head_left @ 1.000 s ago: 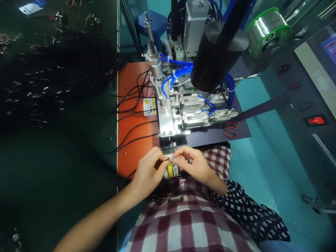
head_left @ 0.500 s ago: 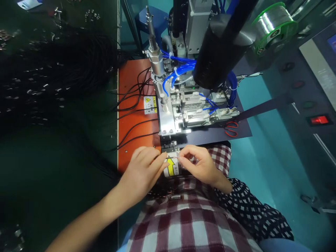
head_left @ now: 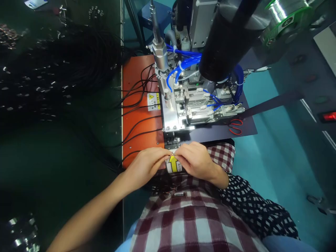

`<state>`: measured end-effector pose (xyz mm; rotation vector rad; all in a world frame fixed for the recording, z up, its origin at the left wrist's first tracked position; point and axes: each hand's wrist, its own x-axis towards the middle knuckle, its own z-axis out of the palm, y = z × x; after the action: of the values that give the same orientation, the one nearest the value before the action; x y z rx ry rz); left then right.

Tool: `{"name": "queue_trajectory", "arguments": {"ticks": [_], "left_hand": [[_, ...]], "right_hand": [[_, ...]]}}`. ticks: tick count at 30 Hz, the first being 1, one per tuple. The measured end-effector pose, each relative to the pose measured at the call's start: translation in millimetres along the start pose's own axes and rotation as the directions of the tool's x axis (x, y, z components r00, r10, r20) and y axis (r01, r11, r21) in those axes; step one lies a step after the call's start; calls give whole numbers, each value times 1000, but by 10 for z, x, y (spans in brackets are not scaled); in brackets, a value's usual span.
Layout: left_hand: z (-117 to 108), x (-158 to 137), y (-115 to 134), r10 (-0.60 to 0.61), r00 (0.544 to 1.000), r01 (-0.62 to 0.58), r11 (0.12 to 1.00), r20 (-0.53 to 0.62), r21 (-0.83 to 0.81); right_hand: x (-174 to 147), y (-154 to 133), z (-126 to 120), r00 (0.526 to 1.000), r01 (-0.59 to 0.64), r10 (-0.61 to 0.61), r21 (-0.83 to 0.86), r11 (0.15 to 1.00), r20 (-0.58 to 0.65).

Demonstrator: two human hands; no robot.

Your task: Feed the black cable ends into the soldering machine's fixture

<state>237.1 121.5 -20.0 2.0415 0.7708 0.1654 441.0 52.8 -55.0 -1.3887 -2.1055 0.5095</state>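
Note:
My left hand [head_left: 151,161] is closed in a pinch on a thin black cable [head_left: 130,153], which comes in from the left and passes under the hand. Thumb and forefinger of my right hand [head_left: 194,159] are pressed together at the cable's fine end, and the fingertips of both hands nearly touch. The fingers mostly cover that end. Just beneath them is a white label with a yellow arrow [head_left: 173,164]. Beyond the fingertips lies a small dark fixture track [head_left: 172,141] at the front of a metal machine [head_left: 170,120].
Several black cables cross the orange plate [head_left: 141,136] on the left. A big bundle of black cables [head_left: 86,59] lies on the dark table. Blue air tubes [head_left: 189,63], a black cylinder [head_left: 217,52] and a solder wire spool [head_left: 286,21] stand above; red-handled scissors [head_left: 235,126] lie at right.
Both hands have come closer together, and my right fingers have closed into a tighter pinch. A further black cable now shows on the orange plate beside my left hand. The view has shifted slightly.

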Motion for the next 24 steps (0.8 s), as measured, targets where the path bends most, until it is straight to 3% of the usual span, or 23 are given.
{"name": "queue_trajectory", "arguments": {"ticks": [3,7,10,19,24], "left_hand": [[26,89,70,-76,997,73,994,-33,-87],[131,142,70,-165,980,132,956,-111,-260],[184,151,55,-195,970,145,943,-146,-301],[232,138,-2,-219,956,160,947,-193,-279],[241,103,-10,-219,958,159,942,-184,-295]], "right_hand": [[-8,14,-38,991,-124,133,211,970,-31],[-30,-8,21,902,-351,432,598,721,9],[-35,-26,49,862,-388,506,682,620,31],[-45,-65,71,838,-410,544,615,674,-37],[6,-129,12,865,-380,493,523,763,-91]]}}
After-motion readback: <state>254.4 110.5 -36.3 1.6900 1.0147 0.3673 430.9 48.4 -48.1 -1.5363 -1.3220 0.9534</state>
